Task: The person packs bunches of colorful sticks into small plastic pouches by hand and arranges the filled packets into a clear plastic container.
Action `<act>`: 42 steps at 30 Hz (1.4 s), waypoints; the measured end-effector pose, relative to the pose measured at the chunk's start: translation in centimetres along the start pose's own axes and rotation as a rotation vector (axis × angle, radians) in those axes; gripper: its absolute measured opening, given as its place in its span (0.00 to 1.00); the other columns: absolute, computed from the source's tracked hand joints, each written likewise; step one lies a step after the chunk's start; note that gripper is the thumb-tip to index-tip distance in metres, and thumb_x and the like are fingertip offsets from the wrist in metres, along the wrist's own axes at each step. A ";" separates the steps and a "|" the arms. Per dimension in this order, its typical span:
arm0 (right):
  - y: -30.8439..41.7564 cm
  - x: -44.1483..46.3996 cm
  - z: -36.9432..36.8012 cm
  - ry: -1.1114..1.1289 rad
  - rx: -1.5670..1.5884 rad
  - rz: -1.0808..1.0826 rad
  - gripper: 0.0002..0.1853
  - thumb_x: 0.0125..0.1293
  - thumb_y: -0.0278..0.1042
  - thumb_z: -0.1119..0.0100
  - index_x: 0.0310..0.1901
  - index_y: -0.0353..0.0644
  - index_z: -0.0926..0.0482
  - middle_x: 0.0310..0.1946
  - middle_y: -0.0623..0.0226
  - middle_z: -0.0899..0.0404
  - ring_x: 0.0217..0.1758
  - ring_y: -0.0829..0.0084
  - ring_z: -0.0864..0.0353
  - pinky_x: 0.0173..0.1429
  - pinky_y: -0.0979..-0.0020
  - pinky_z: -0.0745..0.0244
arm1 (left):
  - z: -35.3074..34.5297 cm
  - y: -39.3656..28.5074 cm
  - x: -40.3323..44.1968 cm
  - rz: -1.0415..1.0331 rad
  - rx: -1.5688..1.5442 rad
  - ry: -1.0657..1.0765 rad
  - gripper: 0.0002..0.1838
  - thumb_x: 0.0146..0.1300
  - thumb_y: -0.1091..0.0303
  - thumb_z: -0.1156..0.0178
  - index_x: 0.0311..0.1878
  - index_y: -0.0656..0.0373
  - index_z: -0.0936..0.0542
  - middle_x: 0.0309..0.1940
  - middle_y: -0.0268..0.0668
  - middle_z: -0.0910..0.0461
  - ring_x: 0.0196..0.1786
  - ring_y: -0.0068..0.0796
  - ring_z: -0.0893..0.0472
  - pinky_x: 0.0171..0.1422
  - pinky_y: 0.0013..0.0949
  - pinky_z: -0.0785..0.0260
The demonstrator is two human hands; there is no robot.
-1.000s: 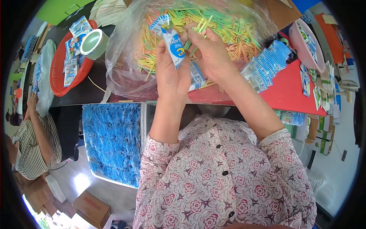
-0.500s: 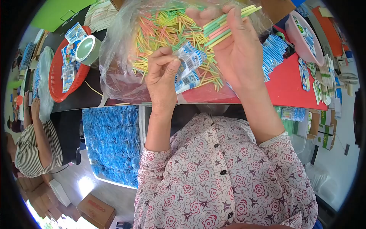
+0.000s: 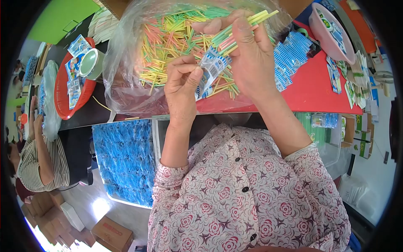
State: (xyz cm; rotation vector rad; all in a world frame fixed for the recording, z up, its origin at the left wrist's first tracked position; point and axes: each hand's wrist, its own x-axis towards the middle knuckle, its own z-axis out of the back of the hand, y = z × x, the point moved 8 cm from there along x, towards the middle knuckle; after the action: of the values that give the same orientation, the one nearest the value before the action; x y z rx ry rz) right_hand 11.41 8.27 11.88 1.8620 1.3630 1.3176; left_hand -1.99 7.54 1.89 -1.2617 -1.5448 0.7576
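Observation:
My left hand [image 3: 183, 86] pinches a small blue-and-white printed packet [image 3: 214, 67] by its left edge, above the table. A bunch of thin candy-coloured sticks [image 3: 228, 37], in yellow, green and pink, is gripped in my right hand [image 3: 253, 59]. The lower ends of the sticks come up to the packet's top edge; whether any sit inside it I cannot tell. Behind both hands lies a clear plastic bag [image 3: 115, 71] spread open, with a heap of the same sticks [image 3: 168, 44] in it.
To the left stands a red basket [image 3: 61, 94] with packets and a tape roll [image 3: 91, 64]. Blue-and-white packets [image 3: 291, 56] lie on the red tabletop [image 3: 323, 90], near a pink basin [image 3: 321, 33]. A bin of blue packets [image 3: 124, 159] stands below. At far left, a person in stripes [image 3: 42, 161] works.
My right hand has moved left and down, bringing the sticks to the packet. The packet is more tilted, and my left hand keeps its pinch. The view has shifted slightly.

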 end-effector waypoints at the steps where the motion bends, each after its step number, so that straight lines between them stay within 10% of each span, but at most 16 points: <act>1: 0.1 -0.1 0.0 0.015 -0.060 0.016 0.16 0.75 0.44 0.60 0.41 0.37 0.33 0.39 0.61 0.23 0.53 0.61 0.21 0.60 0.63 0.27 | -0.2 0.0 0.0 0.001 0.001 0.003 0.02 0.61 0.76 0.38 0.36 0.60 0.22 0.52 0.35 0.31 0.52 0.23 0.29 0.59 0.29 0.37; 12: 0.8 -1.4 0.8 0.122 -0.216 0.215 0.17 0.76 0.44 0.61 0.41 0.36 0.32 0.40 0.59 0.21 0.53 0.62 0.21 0.59 0.66 0.29 | -1.5 0.3 0.0 0.069 -0.184 -0.024 0.02 0.62 0.75 0.39 0.37 0.59 0.23 0.48 0.32 0.29 0.49 0.22 0.29 0.56 0.27 0.36; 20: -1.4 -1.8 1.7 0.118 -0.492 -0.076 0.15 0.74 0.40 0.55 0.51 0.37 0.30 0.50 0.58 0.23 0.61 0.67 0.28 0.63 0.68 0.34 | -1.4 -0.2 0.1 -0.017 -0.047 -0.055 0.02 0.63 0.76 0.40 0.36 0.60 0.24 0.44 0.32 0.29 0.47 0.21 0.29 0.55 0.26 0.36; 42: -3.4 -2.0 3.9 -0.036 -0.051 -0.214 0.21 0.71 0.35 0.51 0.61 0.32 0.31 0.54 0.59 0.25 0.56 0.72 0.26 0.61 0.69 0.31 | -1.4 0.7 0.2 -0.031 -0.064 -0.122 0.04 0.63 0.77 0.40 0.38 0.59 0.26 0.45 0.32 0.30 0.47 0.20 0.30 0.55 0.25 0.36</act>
State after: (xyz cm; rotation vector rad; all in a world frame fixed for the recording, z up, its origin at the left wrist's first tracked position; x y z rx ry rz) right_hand 13.32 8.37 6.64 1.6467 1.4510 1.1933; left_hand -0.44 7.77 1.85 -1.2544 -1.6950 0.7830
